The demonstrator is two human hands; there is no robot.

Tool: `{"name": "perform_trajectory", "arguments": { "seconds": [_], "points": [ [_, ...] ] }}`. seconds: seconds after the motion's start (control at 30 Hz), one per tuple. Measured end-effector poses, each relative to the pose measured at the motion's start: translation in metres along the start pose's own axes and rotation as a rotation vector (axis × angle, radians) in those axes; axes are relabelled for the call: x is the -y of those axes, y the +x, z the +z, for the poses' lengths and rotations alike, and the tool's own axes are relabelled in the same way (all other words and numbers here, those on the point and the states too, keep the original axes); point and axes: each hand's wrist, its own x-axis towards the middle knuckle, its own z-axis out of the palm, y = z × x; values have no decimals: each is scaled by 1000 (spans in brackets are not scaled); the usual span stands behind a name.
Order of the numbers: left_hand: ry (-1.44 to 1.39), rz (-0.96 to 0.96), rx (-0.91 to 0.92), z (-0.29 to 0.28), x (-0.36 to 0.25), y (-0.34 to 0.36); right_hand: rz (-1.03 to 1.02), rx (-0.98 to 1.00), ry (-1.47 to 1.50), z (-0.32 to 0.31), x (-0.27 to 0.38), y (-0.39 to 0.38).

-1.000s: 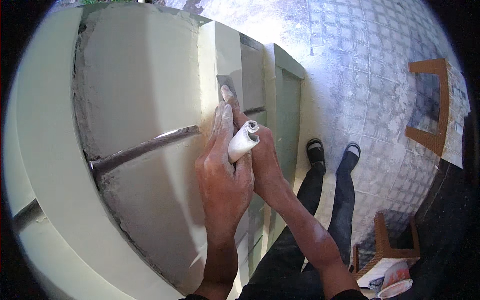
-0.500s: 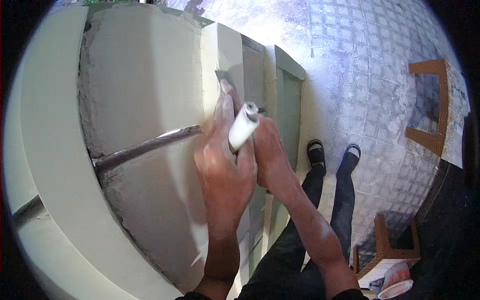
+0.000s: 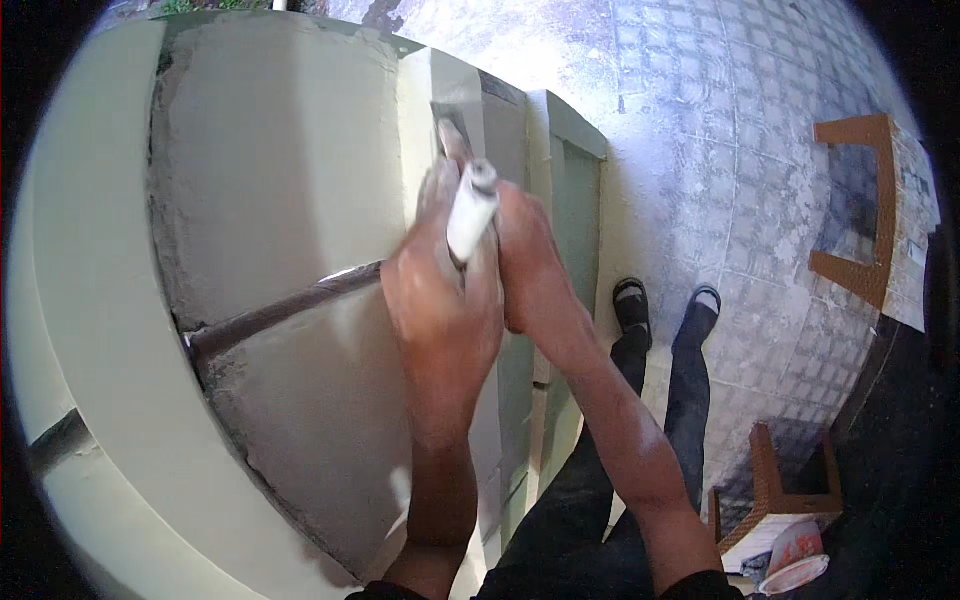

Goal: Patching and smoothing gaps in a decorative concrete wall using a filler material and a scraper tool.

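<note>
A putty knife with a white round handle [image 3: 472, 218] is held in both of my hands. My left hand [image 3: 440, 310] wraps around the handle, slightly blurred by motion. Against its other side presses my right hand [image 3: 532, 262], closed, with most of its fingers hidden. Ahead of the hands, the dark flat blade [image 3: 437, 112] lies on the pale, smooth ridge [image 3: 415, 120] of a panelled surface, and a finger stretches along the blade. The handle's end points up toward me.
Grey recessed panels [image 3: 270, 150] lie left of the ridge, split by a dark slot [image 3: 290, 305]. A patterned tile floor [image 3: 750, 190] spreads to the right, where my feet stand. Brown-legged stools [image 3: 880, 210] [image 3: 790, 500] are at the right; a reddish-white tub [image 3: 797, 560] rests on the nearer one.
Both hands and the putty knife have slid a little farther from me along the ridge. The blade now sits nearer the ridge's far end.
</note>
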Motion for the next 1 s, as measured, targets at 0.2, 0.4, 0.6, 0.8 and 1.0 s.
{"name": "perform_trajectory", "arguments": {
  "seconds": [0.2,0.4,0.6,0.8,1.0],
  "points": [
    [19,-60,77,2,-3,-20,219,66,6,0,13,-23],
    [267,75,-104,17,-4,-8,318,50,177,-10,1,6],
    [98,-109,-102,21,7,-26,204,37,281,8,-21,-12],
    [43,-54,9,19,-3,3,27,-6,-11,-5,-5,7],
    [53,-25,-25,19,-1,18,-400,-321,-74,21,-67,23]
  ]
}}
